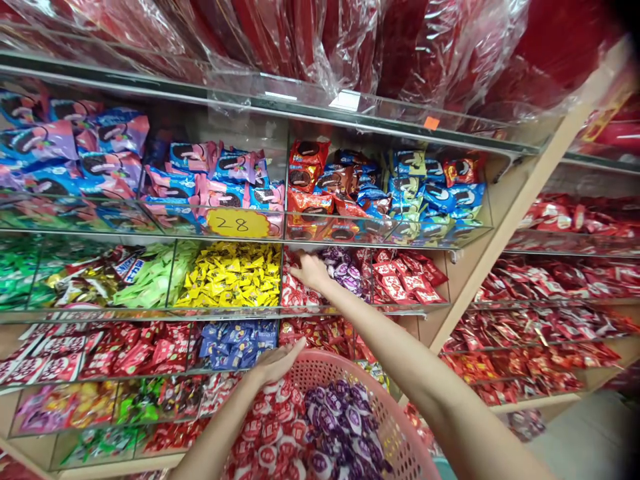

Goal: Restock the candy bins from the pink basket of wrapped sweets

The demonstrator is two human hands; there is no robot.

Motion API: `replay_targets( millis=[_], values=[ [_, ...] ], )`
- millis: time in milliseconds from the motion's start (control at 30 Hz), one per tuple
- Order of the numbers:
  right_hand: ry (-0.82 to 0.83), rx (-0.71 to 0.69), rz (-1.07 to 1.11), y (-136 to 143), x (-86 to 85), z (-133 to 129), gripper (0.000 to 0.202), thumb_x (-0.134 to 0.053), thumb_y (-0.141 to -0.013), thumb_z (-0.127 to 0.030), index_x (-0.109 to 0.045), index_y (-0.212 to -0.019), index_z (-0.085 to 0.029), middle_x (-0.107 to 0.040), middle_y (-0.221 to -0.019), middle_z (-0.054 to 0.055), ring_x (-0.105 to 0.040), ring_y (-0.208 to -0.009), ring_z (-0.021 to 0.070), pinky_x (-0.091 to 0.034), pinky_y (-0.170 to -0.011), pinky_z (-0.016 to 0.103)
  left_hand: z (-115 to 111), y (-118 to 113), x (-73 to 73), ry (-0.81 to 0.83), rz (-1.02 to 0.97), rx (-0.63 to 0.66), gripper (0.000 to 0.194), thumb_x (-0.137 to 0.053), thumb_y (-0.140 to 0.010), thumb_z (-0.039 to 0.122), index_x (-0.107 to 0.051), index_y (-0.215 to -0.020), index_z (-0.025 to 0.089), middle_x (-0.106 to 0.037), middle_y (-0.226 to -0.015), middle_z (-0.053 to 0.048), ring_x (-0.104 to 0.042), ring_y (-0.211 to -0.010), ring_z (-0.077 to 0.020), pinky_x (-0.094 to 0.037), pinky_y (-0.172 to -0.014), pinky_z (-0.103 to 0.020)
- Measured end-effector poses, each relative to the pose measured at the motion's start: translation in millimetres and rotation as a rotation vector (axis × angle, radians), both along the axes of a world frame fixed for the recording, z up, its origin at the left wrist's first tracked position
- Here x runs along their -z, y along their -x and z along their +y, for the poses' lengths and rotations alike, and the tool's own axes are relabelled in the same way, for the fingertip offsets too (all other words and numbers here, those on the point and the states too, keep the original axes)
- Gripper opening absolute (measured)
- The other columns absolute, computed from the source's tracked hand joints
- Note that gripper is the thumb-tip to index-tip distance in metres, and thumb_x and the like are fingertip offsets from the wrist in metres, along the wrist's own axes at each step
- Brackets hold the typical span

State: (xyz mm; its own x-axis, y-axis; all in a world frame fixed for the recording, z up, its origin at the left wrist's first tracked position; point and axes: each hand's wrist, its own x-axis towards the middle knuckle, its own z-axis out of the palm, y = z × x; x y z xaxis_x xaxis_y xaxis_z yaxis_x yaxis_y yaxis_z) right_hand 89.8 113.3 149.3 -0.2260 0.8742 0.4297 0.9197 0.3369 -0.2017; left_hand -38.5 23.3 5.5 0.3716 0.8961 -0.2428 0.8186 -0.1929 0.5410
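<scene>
A pink perforated basket point(400, 427) at the bottom centre holds red-wrapped candies point(273, 433) on its left side and purple-wrapped candies point(345, 427) on its right. My left hand point(280, 362) is at the basket's far left rim, fingers stretched out. My right hand point(310, 271) reaches into a shelf compartment, over red-and-white candies point(295, 293) and beside purple-and-white ones point(345, 270). Its fingertips are partly hidden among the wrappers, and whether they hold a candy cannot be made out.
Glass-fronted shelves hold yellow candies point(233, 270), blue packets point(237, 343) and blue-and-pink cookie packs point(193, 180). A yellow tag point(237, 223) reads 28. Plastic-wrapped red items point(300, 40) lie above. A slanting wooden panel point(515, 200) separates another candy rack at the right.
</scene>
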Motion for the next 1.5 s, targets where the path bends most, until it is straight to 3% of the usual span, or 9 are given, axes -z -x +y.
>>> replay_targets(
  millis=[200, 367, 667, 767, 933, 1033, 1133, 1300, 1500],
  values=[
    [0.108, 0.006, 0.051, 3, -7.5, 6, 0.044, -0.053, -0.073, -0.035, -0.046, -0.113, -0.019, -0.060, -0.104, 0.010, -0.055, -0.094, 0.0221, -0.040, -0.074, 0.029, 2, 2, 6.7, 0.003, -0.013, -0.014, 0.077, -0.002, -0.075, 0.068, -0.043, -0.125, 0.028, -0.040, -0.132, 0.000, -0.036, -0.121, -0.0241, -0.027, -0.097, -0.036],
    [0.110, -0.106, 0.115, -5, -6.6, 6, 0.044, -0.054, -0.073, -0.032, -0.045, -0.115, -0.021, -0.059, -0.106, 0.006, -0.054, -0.096, 0.0201, -0.039, -0.077, 0.027, 2, 2, 8.0, -0.013, -0.007, -0.041, 0.078, -0.003, -0.074, 0.069, -0.049, -0.120, 0.025, -0.048, -0.127, -0.002, -0.041, -0.117, -0.0245, -0.030, -0.094, -0.035],
    [0.055, -0.159, -0.026, -5, -8.0, 5, 0.043, -0.051, -0.075, -0.030, -0.045, -0.116, -0.020, -0.058, -0.109, 0.008, -0.052, -0.101, 0.0222, -0.037, -0.082, 0.031, -1, 2, 3.8, -0.038, -0.030, -0.020, 0.074, -0.003, -0.075, 0.068, -0.057, -0.107, 0.028, -0.058, -0.115, -0.001, -0.050, -0.108, -0.0246, -0.034, -0.090, -0.036],
    [0.046, -0.219, 0.122, -10, -8.7, 8, 0.041, -0.052, -0.075, -0.030, -0.046, -0.113, -0.019, -0.060, -0.105, 0.007, -0.054, -0.095, 0.0202, -0.039, -0.080, 0.029, 0, 1, 4.3, -0.024, -0.013, -0.025, 0.077, -0.001, -0.074, 0.069, -0.059, -0.103, 0.028, -0.060, -0.111, -0.001, -0.052, -0.105, -0.0248, -0.035, -0.088, -0.036],
    [0.098, -0.416, 0.607, -25, -7.6, -3, 0.031, -0.050, -0.076, -0.035, -0.054, -0.098, -0.013, -0.062, -0.082, 0.003, -0.056, -0.075, 0.0152, -0.043, -0.070, 0.028, 1, 3, 7.5, -0.035, -0.014, -0.025, 0.078, -0.001, -0.073, 0.070, -0.053, -0.114, 0.028, -0.055, -0.119, -0.001, -0.048, -0.111, -0.0245, -0.033, -0.091, -0.035],
    [0.269, -0.522, 0.941, -37, -2.9, -26, 0.040, -0.053, -0.075, -0.039, -0.049, -0.107, -0.016, -0.061, -0.084, 0.002, -0.056, -0.072, 0.0126, -0.045, -0.066, 0.026, 1, 4, 8.4, -0.022, -0.006, -0.023, 0.080, -0.001, -0.073, 0.071, -0.053, -0.116, 0.028, -0.054, -0.121, -0.001, -0.046, -0.113, -0.0248, -0.032, -0.092, -0.035],
    [0.493, -0.565, 1.176, -50, 4.0, -55, 0.047, -0.056, -0.074, -0.038, -0.041, -0.118, -0.026, -0.058, -0.099, 0.002, -0.058, -0.084, 0.0110, -0.046, -0.072, 0.026, -1, 3, 6.1, -0.022, -0.013, -0.014, 0.081, -0.001, -0.072, 0.071, -0.053, -0.116, 0.027, -0.053, -0.122, -0.001, -0.043, -0.115, -0.0249, -0.031, -0.093, -0.034],
    [0.669, -0.682, 1.355, -62, 13.2, -89, 0.051, -0.060, -0.074, -0.030, -0.040, -0.121, -0.032, -0.053, -0.109, -0.001, -0.057, -0.092, 0.0095, -0.044, -0.086, 0.028, -5, 0, -2.8, 0.000, -0.020, -0.017, 0.078, -0.002, -0.073, 0.070, -0.051, -0.118, 0.028, -0.049, -0.125, -0.001, -0.042, -0.116, -0.0251, -0.031, -0.094, -0.036],
    [0.739, -0.715, 1.452, -61, 16.1, -105, 0.057, -0.064, -0.070, -0.019, -0.043, -0.121, -0.033, -0.053, -0.099, -0.003, -0.056, -0.087, 0.0062, -0.042, -0.090, 0.025, -6, -3, -7.1, 0.003, -0.009, -0.024, 0.078, -0.002, -0.073, 0.071, -0.052, -0.117, 0.029, -0.049, -0.126, -0.001, -0.042, -0.116, -0.0254, -0.028, -0.096, -0.037]
  ],
)
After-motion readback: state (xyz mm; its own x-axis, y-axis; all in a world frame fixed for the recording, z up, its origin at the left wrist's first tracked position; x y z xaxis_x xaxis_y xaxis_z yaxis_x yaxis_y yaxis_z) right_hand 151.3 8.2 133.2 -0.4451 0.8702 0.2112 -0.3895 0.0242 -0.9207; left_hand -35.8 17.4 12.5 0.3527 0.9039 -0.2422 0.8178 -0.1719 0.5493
